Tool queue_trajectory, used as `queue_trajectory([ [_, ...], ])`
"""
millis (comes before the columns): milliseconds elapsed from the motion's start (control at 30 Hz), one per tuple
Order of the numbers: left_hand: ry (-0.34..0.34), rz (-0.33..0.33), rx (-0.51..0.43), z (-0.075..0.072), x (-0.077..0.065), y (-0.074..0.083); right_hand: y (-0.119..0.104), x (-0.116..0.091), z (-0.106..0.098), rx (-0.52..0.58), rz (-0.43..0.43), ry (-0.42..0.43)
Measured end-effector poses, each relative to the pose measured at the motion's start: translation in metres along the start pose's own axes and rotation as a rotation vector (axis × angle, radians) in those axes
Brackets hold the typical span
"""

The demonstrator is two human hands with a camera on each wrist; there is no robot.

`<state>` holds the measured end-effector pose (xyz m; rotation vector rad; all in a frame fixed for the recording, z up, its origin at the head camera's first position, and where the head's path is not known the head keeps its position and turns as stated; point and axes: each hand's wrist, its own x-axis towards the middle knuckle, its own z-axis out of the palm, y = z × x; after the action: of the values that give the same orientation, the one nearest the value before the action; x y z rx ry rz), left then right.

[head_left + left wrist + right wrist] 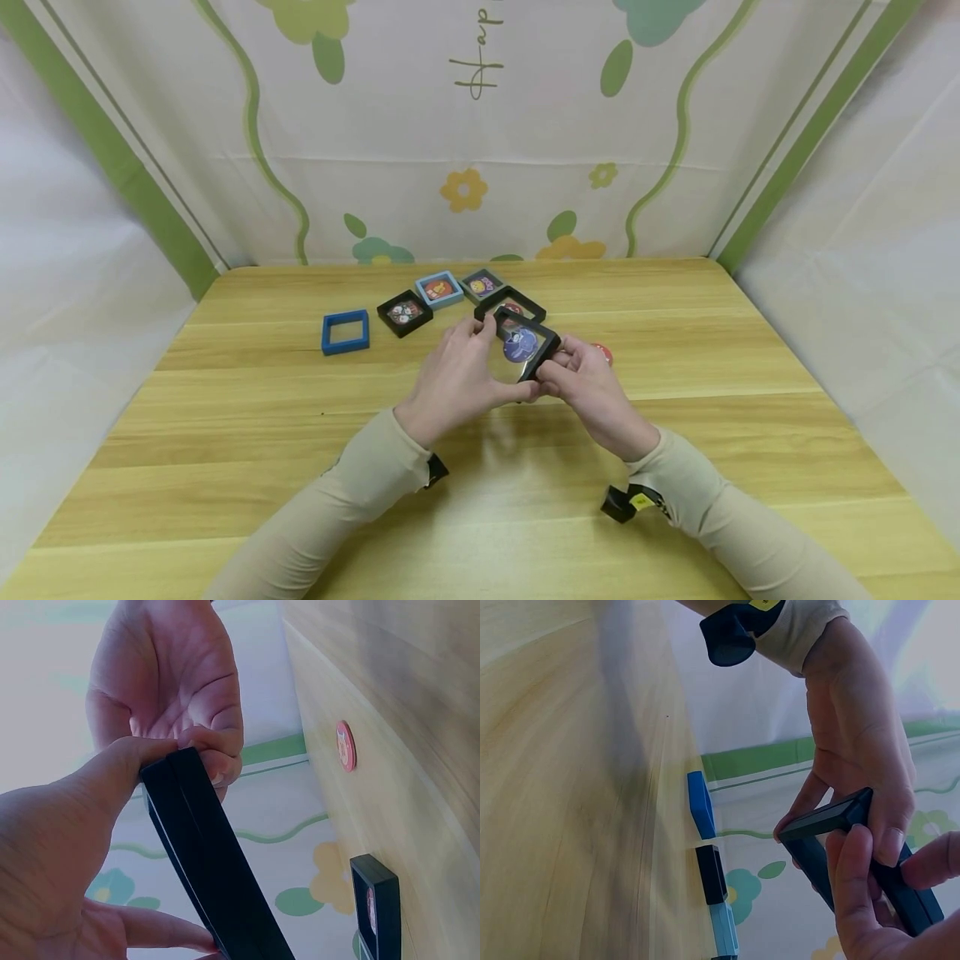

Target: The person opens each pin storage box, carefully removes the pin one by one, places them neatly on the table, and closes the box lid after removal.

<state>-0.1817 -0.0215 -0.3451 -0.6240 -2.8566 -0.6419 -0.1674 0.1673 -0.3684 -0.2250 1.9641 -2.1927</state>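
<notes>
A black square display frame with clear film is raised above the table and tilted, a round purple badge showing inside it. My left hand grips the frame, thumb along the near edge and fingers at the far left corner. On the opposite side my right hand pinches the near right corner. In the left wrist view the frame's thick side faces the camera. Fingertips of both hands meet close together at that corner. A red round badge lies on the table, partly behind the right hand.
Along the far side of the wooden table lie a blue frame, a black frame, a light blue frame, a grey frame and another black frame, partly covered. A patterned cloth hangs behind.
</notes>
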Motion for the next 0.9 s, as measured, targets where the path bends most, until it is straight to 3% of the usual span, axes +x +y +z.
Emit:
queue_trajectory([
  [333, -0.003, -0.006, 0.012, -0.001, -0.001, 0.002, 0.001, 0.001, 0.000, 0.026, -0.004, 0.002],
  [600, -0.100, -0.058, -0.090, -0.011, 0.002, -0.003, -0.002, 0.002, -0.003, 0.191, -0.033, -0.123],
  [900, -0.148, -0.072, -0.147, -0.017, 0.003, -0.005, -0.003, 0.001, -0.002, 0.227, -0.054, -0.134],
])
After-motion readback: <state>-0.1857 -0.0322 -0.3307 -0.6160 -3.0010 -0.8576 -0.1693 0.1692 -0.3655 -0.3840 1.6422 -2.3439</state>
